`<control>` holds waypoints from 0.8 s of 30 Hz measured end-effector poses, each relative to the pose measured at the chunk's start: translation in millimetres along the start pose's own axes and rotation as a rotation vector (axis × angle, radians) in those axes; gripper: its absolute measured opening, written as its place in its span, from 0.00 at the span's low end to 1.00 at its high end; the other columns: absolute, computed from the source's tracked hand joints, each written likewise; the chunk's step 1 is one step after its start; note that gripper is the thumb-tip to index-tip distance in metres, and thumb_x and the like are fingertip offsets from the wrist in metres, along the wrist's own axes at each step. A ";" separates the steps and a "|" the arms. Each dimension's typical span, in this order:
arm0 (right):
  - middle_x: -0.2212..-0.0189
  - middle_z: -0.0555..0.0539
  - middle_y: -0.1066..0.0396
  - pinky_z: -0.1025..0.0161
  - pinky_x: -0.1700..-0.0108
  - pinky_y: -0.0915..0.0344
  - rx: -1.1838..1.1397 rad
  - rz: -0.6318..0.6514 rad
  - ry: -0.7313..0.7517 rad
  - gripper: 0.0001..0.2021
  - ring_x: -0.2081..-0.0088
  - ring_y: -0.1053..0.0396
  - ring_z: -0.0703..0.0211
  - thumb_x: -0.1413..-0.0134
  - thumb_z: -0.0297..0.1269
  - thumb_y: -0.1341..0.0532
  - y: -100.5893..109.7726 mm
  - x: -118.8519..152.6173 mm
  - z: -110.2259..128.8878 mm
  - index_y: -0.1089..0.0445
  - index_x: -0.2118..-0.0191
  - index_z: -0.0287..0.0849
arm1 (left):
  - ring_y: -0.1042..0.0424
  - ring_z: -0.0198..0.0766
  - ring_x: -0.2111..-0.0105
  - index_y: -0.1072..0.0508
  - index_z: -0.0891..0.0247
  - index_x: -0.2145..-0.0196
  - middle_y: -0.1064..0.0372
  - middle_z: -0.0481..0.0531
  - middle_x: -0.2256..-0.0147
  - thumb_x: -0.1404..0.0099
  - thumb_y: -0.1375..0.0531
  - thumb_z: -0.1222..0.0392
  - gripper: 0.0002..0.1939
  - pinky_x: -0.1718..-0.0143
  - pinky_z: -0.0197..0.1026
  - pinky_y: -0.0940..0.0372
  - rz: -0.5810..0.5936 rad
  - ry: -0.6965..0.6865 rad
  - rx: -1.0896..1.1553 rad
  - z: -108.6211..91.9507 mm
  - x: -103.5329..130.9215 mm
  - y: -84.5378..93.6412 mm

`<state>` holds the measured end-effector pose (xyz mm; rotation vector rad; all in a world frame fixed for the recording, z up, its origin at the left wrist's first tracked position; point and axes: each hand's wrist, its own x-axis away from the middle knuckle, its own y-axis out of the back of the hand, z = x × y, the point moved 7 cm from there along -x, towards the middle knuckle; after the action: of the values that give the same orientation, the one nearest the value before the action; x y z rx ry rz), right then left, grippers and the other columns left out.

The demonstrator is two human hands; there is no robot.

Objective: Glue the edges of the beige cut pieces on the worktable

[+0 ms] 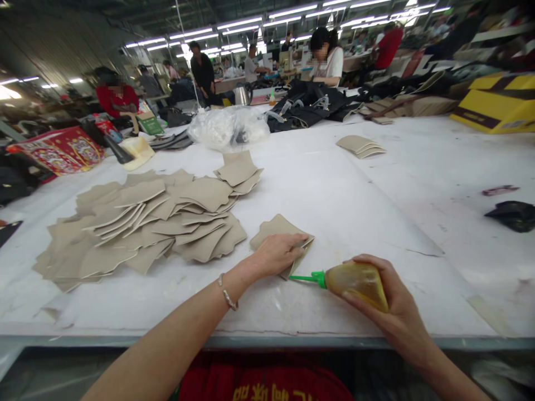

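In the head view, my right hand (397,303) is wrapped round a squeeze bottle (355,281) of yellowish liquid with a green nozzle. The bottle lies tilted on its side, its nozzle tip at the near edge of a beige fabric-like piece (273,224). My left hand (282,253) rests on that piece, fingers pressed near its right corner; a second layer seems to show beneath. Whether the fingers pinch the piece or only press it down is hard to see. To the left spreads a big heap of similar beige pieces (200,195), overlapping one another.
Farther back on the white table (317,184) lie a small stack of beige pieces (360,146), clear plastic bags (229,125) and dark material (317,106). A yellow box (495,106) stands back right, a black bundle (512,216) at right, a red patterned box (62,150) at left. Several people work beyond.
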<state>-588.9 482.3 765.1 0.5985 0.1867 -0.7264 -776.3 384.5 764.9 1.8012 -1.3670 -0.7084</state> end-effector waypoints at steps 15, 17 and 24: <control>0.54 0.45 0.34 0.55 0.53 0.32 0.027 -0.029 -0.026 0.25 0.55 0.32 0.51 0.50 0.51 0.34 7.3 -9.9 -10.7 0.38 0.49 0.48 | 0.35 0.41 0.42 0.35 0.59 0.40 0.36 0.48 0.41 0.32 0.51 0.56 0.23 0.40 0.43 0.41 0.030 0.014 -0.021 -0.5 -0.7 -1.0; 0.53 0.44 0.35 0.53 0.51 0.33 0.057 -0.094 -0.051 0.26 0.54 0.33 0.49 0.51 0.53 0.34 13.8 -14.1 -15.7 0.38 0.49 0.47 | 0.35 0.41 0.42 0.35 0.58 0.40 0.36 0.47 0.41 0.31 0.51 0.57 0.23 0.40 0.43 0.41 0.032 0.023 -0.028 -0.9 -0.8 -0.2; 0.54 0.45 0.34 0.56 0.54 0.33 0.019 -0.057 -0.054 0.26 0.55 0.32 0.51 0.51 0.52 0.34 10.8 -13.6 -12.7 0.38 0.49 0.48 | 0.35 0.41 0.42 0.35 0.59 0.40 0.36 0.48 0.41 0.31 0.51 0.57 0.23 0.39 0.43 0.42 0.044 0.019 -0.025 -2.5 -0.6 1.8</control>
<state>-591.2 503.7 764.4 0.5929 0.1475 -0.7994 -775.5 385.5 767.7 1.7484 -1.3753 -0.6801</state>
